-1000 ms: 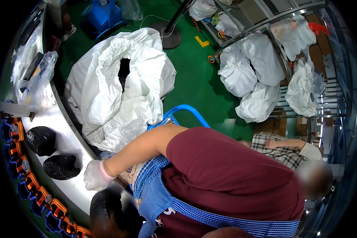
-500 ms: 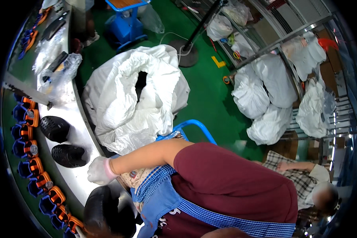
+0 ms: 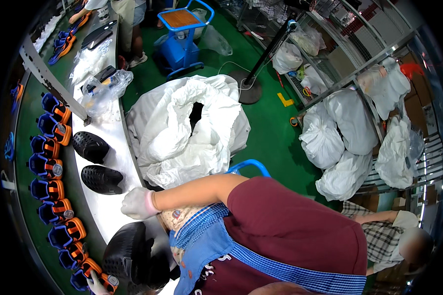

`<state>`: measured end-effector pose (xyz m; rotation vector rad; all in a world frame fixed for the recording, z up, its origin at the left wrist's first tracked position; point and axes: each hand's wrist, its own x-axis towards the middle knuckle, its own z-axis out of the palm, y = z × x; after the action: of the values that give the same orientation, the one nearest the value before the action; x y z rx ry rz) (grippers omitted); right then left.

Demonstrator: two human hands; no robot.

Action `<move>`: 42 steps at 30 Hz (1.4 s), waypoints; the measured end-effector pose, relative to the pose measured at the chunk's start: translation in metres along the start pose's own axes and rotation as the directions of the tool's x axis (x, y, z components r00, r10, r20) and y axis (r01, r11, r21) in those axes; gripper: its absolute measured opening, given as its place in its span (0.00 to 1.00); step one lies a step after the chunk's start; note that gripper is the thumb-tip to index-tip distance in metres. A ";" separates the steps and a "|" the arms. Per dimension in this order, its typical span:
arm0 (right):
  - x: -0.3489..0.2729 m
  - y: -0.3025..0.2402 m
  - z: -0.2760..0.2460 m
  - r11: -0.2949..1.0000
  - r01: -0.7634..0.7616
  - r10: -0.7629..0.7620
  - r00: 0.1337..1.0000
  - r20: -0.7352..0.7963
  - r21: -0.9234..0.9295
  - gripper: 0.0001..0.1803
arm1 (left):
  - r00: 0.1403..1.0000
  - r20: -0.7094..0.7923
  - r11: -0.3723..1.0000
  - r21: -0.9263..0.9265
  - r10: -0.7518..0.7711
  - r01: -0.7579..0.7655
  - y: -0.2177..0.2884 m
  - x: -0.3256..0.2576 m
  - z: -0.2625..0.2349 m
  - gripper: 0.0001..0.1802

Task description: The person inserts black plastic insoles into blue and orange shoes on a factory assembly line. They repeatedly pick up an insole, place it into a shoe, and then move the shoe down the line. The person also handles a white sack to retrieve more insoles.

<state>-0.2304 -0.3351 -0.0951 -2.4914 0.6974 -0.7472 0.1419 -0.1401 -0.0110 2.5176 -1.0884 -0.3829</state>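
Head view, looking down over the person's maroon shirt point(image 3: 290, 231) and blue checked apron point(image 3: 216, 246), which block most of what lies beneath. Only one gloved hand is plain: the left hand point(image 3: 139, 203), in a white glove with a pink cuff, loosely curled and resting on the white table point(image 3: 110, 132), holding nothing that can be made out. At the bottom edge another white-gloved hand, apparently the right hand point(image 3: 97, 285), is cut off by the frame; its grip cannot be told. Just below the left hand lies a black clog point(image 3: 130, 255), partly hidden by the apron, its long axis running toward the lower left. Two more black clogs point(image 3: 96, 162) lie farther up the table, long axes pointing roughly right. Blue-and-orange shoes point(image 3: 51, 167) line the green belt point(image 3: 22, 123) at left. A white sack point(image 3: 187, 128) stands open beside the table.
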 end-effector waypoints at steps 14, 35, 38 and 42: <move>0.008 -0.002 -0.001 0.995 -0.051 0.031 0.977 0.210 0.090 0.10 | 0.974 0.022 0.973 0.069 -0.224 0.222 0.036 -0.006 -0.015 0.26; 0.007 0.001 0.006 0.986 0.163 -0.164 0.986 0.028 0.034 0.09 | 0.951 -0.185 0.933 0.219 -0.246 0.284 -0.031 -0.025 0.005 0.35; 0.005 -0.001 0.007 0.990 0.140 -0.140 0.990 0.013 0.020 0.09 | 0.881 -0.450 0.802 0.466 -0.148 0.373 -0.050 -0.045 0.008 0.33; 0.002 0.001 0.007 0.996 0.088 -0.088 0.996 0.021 -0.025 0.09 | 0.820 -0.478 0.816 0.305 -0.315 0.491 -0.087 -0.055 0.032 0.40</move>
<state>-0.2252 -0.3356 -0.1003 -2.5641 0.5975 -0.7476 0.1491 -0.0514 -0.0719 3.0211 -0.4805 0.3105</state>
